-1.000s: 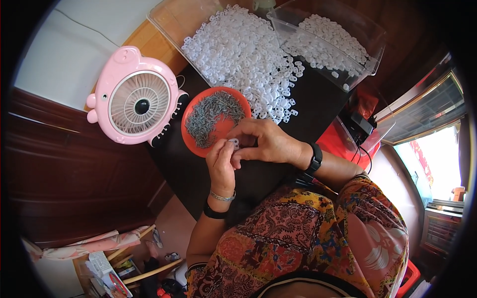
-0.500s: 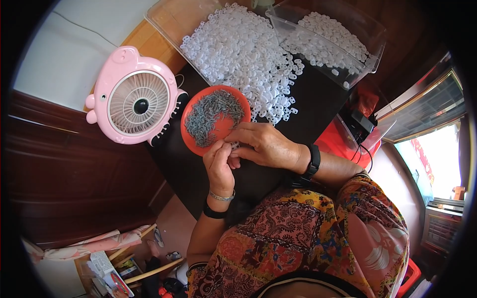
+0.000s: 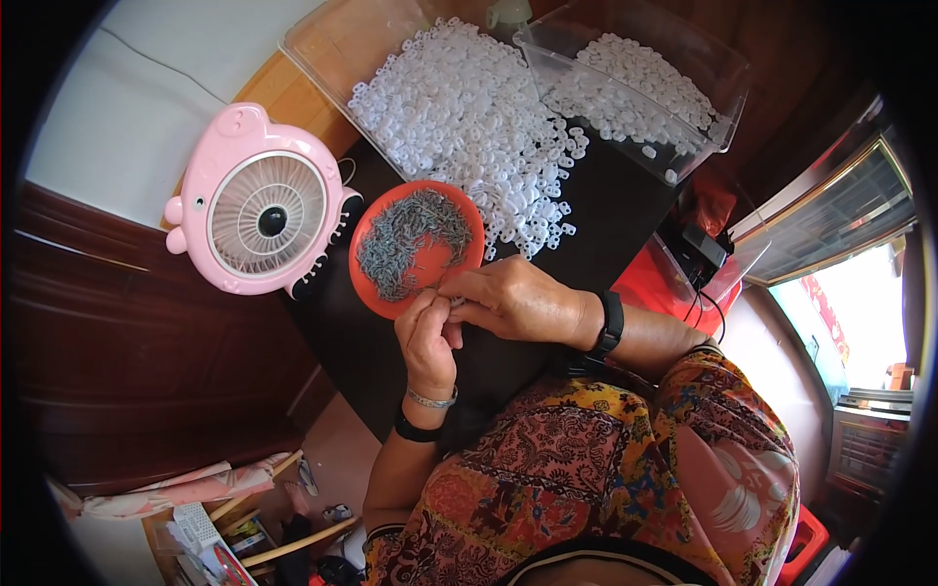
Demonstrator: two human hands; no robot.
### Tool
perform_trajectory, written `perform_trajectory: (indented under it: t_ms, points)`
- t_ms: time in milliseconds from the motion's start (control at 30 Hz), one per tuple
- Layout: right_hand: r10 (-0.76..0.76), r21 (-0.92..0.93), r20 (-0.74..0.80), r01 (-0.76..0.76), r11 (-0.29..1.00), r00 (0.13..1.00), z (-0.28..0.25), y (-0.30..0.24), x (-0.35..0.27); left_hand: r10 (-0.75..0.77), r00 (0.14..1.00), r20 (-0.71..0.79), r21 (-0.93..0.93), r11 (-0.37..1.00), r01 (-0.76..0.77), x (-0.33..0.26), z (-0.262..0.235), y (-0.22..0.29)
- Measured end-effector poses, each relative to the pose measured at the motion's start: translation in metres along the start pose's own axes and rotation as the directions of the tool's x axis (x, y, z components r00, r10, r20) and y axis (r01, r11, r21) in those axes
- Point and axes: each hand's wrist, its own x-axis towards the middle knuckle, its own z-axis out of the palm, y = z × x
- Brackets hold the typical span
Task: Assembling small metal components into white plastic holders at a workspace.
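Note:
My left hand (image 3: 428,347) and my right hand (image 3: 528,301) meet at the near rim of a round orange-red dish (image 3: 366,288). Between their fingertips is a small white plastic piece (image 3: 456,302), mostly covered by the fingers. Both hands are closed in a pinch on it; whether a screw is in the fingers too is hidden. Many small grey screws (image 3: 391,244) lie heaped in the dish, with bare orange-red bottom showing near its middle. Just beyond the dish, a big pile of white two-holed plastic pieces (image 3: 469,107) spills onto the dark tabletop (image 3: 611,210).
A pink animal-shaped fan (image 3: 269,210) stands left of the dish. At the back, a clear bin (image 3: 313,49) lies behind the pile, and a second clear bin (image 3: 718,137) holds white pieces. Right of the table is a red bag (image 3: 650,278) with a black device (image 3: 699,254).
The whole view has shifted slightly. My hands stay together at the dish's edge, and the small white piece is now more covered by my fingers.

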Motion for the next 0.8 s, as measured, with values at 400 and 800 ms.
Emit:
perform_trajectory:
  t_ms: [400, 800]
  points:
    - [-0.044, -0.095, -0.01, 0.043, 0.995, 0.999, 0.001, -0.009, -0.001, 0.057, 0.998, -0.023, 0.046, 0.997, -0.056, -0.005, -0.002, -0.003]
    - [-0.117, -0.593, -0.507, -0.246, 0.767, 0.854, -0.13, 0.013, 0.054, 0.161, 0.987, 0.01, 0.029, 0.986, -0.162, -0.005, -0.001, 0.001]
